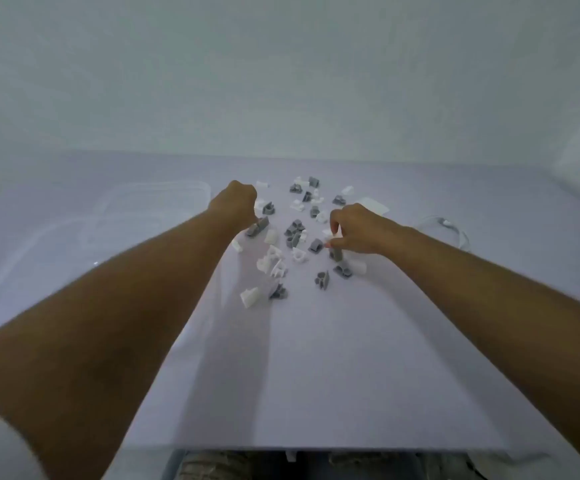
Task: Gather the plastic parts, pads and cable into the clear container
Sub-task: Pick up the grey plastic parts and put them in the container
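- Bare forearms stretch over the white tabletop [316, 375].
- Nothing visible inside the clear plastic container [177, 184]; I'd judge the task barely started.
- The small grey and white plastic parts [295, 233] lie scattered right of the container.
- Farther right of it, the white square pad [373, 206] and white coiled cable [449, 227] lie untouched.
- Curled grip of left hand [238, 202]: fingers hidden, can't tell if it's holding anything.
- Grip of right hand [354, 230] pinches one white part [327, 233].

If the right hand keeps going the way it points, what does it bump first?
Probably the gray part lying just left of the right hand, though depth is hard to judge.
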Demonstrator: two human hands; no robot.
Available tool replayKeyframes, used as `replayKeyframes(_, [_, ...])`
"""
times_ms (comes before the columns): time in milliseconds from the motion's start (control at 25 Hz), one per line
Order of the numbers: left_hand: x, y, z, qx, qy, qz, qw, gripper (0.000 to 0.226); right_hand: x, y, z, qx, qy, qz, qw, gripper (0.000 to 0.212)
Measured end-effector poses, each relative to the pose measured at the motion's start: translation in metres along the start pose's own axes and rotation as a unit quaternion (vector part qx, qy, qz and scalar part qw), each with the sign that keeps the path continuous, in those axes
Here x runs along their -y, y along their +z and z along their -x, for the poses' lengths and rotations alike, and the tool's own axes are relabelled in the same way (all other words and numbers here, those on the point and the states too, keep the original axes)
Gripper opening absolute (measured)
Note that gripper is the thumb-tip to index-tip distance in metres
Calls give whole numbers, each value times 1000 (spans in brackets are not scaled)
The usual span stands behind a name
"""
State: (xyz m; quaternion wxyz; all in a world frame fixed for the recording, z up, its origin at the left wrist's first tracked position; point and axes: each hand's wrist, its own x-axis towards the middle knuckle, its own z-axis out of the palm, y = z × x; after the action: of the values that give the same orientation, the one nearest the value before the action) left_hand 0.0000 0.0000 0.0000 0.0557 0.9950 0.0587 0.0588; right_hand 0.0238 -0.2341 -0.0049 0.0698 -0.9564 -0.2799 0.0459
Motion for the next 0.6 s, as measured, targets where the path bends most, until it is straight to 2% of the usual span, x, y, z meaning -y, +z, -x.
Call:
replayKeyframes(120, [-3, 9, -4, 26, -46, 15, 998, 39, -3, 12, -2, 17, -1, 44, 999, 30])
replayKeyframes(320, [-4, 25, -10, 38, -37, -4, 999, 41, -12, 22, -7, 15, -18, 9, 1000, 15])
replayKeyframes(400, [0, 23, -15, 50, -37, -13, 998, 39, -16, 17, -12, 0, 8, -82, 997, 13])
replayKeyframes(440, [2, 20, -17, 61, -42, -13, 997, 38, -17, 13, -14, -17, 28, -169, 985, 11])
replayKeyframes(480, [5, 17, -21, 72, -51, 3, 996, 36, -17, 9, -17, -37, 62, -294, 953, 11])
replayKeyframes(520, [8, 12, -23, 86, -70, 46, 993, 34, -13, 4, -18, -47, 105, -450, 886, 13])
replayKeyframes(560, [11, 8, -25, 92, -97, 124, 983, 30, -9, -1, -20, -44, 142, -607, 780, 15])
replayKeyframes(600, [14, 4, -27, 92, -135, 238, 958, 21, -3, -3, -22, -40, 163, -720, 673, 14])
